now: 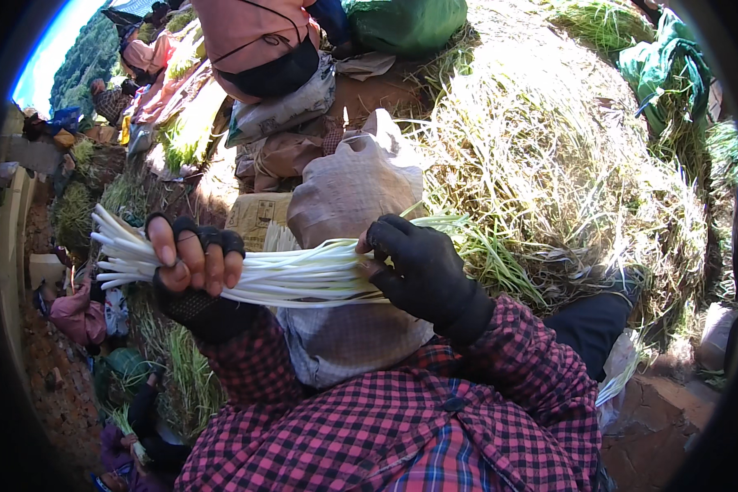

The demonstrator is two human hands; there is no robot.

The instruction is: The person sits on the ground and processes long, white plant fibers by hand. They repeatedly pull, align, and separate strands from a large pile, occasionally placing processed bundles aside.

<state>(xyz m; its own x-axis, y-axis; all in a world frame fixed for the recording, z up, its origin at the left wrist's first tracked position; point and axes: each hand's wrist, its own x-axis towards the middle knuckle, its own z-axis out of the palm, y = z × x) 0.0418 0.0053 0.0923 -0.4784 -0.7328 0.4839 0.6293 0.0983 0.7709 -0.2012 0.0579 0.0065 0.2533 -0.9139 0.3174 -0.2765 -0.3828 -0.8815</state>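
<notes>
Across my lap stretches a bundle of long white stalks, their pale ends fanned out at the left and thin green leaves trailing off at the right. My left hand, in a black fingerless glove, wraps its bare fingertips round the bundle near the white ends. Farther right, my right hand, gloved the same way, has its thumb and fingers closed on the stalks where they turn green. Beneath the bundle a grey-beige cloth covers my lap. Some white stalks show behind the bundle, beside a printed brown cardboard piece.
A large heap of dry and green leaves spreads to the right. Ahead, a person in pink is by a white sack and a green bag. Other people, one in pink, sit at the left among more greens.
</notes>
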